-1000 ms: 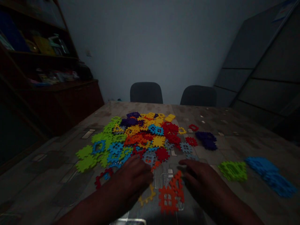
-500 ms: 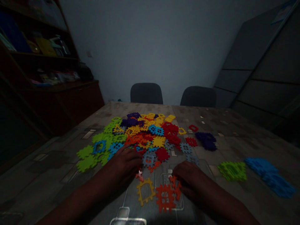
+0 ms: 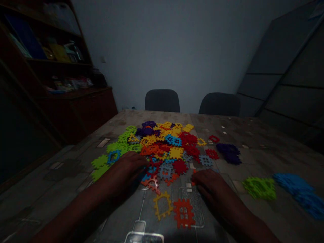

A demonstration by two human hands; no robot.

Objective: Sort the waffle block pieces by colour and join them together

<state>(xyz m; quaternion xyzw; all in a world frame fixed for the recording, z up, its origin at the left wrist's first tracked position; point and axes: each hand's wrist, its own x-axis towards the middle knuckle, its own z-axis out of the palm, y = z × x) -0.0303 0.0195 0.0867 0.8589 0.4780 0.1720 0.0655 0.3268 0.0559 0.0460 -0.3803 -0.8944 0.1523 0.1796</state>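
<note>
Flat plastic interlocking pieces with notched edges lie in a mixed heap (image 3: 162,145) before me. My left hand (image 3: 130,167) rests over the heap's near left edge, its fingers bent down; their tips are hidden, so any grip is unclear. Just below them sits an orange frame piece (image 3: 151,184). On the right, my right hand (image 3: 210,182) is closed, with an orange piece (image 3: 194,177) showing at its fingertips, mostly covered. Between my forearms lie a yellow open-frame piece (image 3: 162,206) and an orange window piece (image 3: 184,213).
To the right are a purple stack (image 3: 229,153), a lime green stack (image 3: 259,188) and a blue stack (image 3: 300,192). Two dark chairs (image 3: 162,100) stand behind the patterned table (image 3: 126,116). Shelves (image 3: 60,60) fill the left side. The room is dim.
My right hand has moved away from the orange window piece toward the heap, carrying an orange piece. The orange frame piece near my left hand is more exposed. The view has shifted slightly.
</note>
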